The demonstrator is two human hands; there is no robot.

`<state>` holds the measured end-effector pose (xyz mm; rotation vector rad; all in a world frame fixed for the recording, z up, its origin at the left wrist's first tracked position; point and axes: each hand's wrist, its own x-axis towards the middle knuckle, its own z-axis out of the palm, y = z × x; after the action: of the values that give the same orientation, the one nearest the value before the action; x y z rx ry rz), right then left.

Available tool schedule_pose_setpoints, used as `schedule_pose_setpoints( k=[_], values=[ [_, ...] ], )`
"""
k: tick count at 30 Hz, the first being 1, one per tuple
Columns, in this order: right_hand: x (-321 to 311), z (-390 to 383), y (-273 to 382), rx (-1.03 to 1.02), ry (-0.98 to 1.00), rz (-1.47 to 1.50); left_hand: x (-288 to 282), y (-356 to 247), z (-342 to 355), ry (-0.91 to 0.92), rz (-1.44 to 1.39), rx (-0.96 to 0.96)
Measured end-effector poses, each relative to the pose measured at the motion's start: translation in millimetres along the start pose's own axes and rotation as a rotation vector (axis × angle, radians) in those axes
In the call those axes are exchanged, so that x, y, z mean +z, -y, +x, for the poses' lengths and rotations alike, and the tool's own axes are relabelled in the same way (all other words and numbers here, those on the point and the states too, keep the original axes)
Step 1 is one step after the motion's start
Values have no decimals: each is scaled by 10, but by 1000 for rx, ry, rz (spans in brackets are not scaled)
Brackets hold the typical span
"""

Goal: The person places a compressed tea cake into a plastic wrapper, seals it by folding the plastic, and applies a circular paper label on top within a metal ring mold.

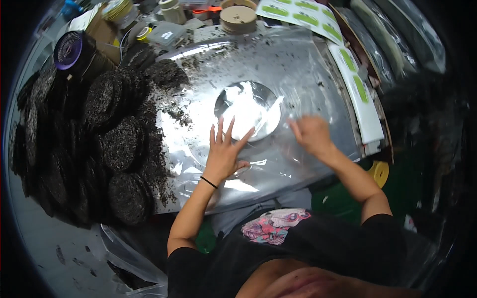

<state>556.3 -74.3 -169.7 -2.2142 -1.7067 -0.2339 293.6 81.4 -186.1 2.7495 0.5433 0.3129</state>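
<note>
Plastic-covered worktable (298, 64), disc (248, 109) partly under left grip (223, 155), near right grip (314, 134)

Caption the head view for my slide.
Left hand spread at a shiny disc, right hand curled beside it, dark cakes piled left.

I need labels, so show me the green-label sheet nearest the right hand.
The lower sheet, right of the right hand; the upper sheet lies farther off.
</note>
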Motion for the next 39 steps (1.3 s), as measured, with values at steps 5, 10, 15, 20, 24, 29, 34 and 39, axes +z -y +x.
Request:
schedule_pose_setpoints(
  k=[5, 10, 15, 20, 24, 29, 34, 39],
  values=[
    [433, 3248, -356, 30, -71, 271, 260, 139, -226, -4, 54, 91],
    [1495, 4632, -905, 1, 48, -299, -171, 34, -685, -64, 95, 61],
    [1500, 4798, -1140, 5, 482, 112, -493, -89, -1110, -326, 16, -495],
    [1390, 5040, -947, -23, 729, 535, -540, -124, -1145, -398, 52, -545],
    [872, 5354, -1205, 373, 970, 985, -681, 49, -1195, -405, 106, -403],
    [1393, 5338, -1496, 42, 700, 499, -485, 115, -1283, -535, 41, -513],
    [758, 4060, -878, -649, -236, -211, -548, 826, -2125, -1166, 246, -1107],
    [45, 1098, 264, -802, -110, -47, -514, 1407, -3502, -1778, -1675, -1310]
  ],
)
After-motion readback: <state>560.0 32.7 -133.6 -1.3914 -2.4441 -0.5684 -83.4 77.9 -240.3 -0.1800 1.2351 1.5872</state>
